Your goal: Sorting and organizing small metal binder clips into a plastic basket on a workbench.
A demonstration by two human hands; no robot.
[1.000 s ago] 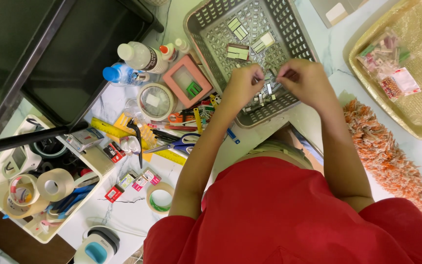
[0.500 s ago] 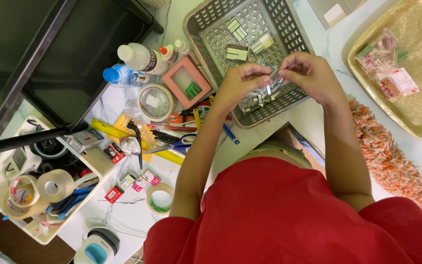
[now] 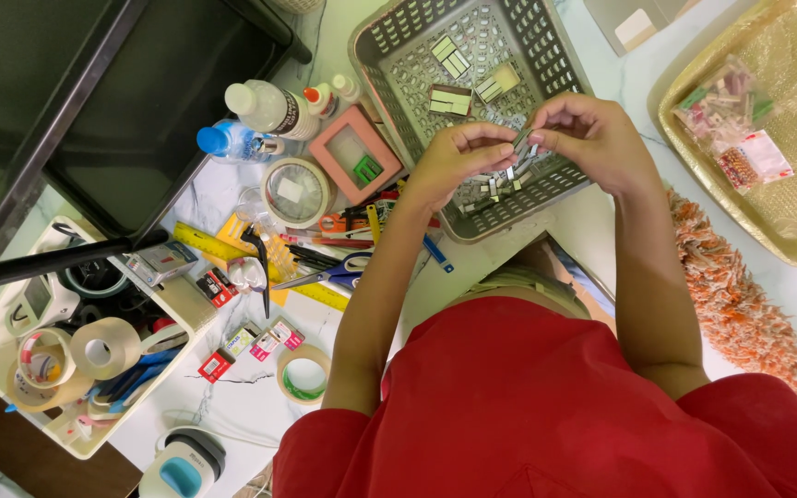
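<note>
Both hands pinch one small metal clip over the grey basket.
Left hand (image 3: 454,157) and right hand (image 3: 592,138) are closed, fingertips together on the clip (image 3: 521,143), above the basket (image 3: 555,55) near its front rim. Four flat packets lie inside at the back; loose clips beneath are too many to count.

A small strip of shiny metal (image 3: 520,143) is pinched between the left hand (image 3: 454,161) and the right hand (image 3: 592,138) over a matt grey perforated plastic basket (image 3: 546,37). Smooth white marbled stone is seen as the tabletop (image 3: 592,221). A rough, shaggy orange cloth (image 3: 740,304) and glossy clear plastic bottles (image 3: 260,120) are shown nearby.
</note>
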